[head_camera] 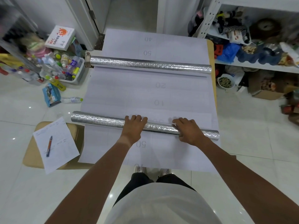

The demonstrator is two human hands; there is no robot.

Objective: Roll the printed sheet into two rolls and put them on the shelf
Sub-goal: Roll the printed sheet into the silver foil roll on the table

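A long white printed sheet (145,92) with grey numbers lies flat on the floor, running away from me. Two silver foil-backed rolls lie across it. The far roll (150,64) sits untouched near the top. The near roll (100,119) lies under both my hands. My left hand (135,125) presses on its middle with fingers curled over the top. My right hand (187,130) grips it toward the right end. The white shelf (252,66) stands at the right, crowded with objects.
A bin of bottles (64,68) and a white box (60,38) stand at the left. A blue carton (51,94) and a loose bottle (72,99) lie beside the sheet. A paper with a pen (49,146) rests on cardboard. A bowl (225,81) sits under the shelf.
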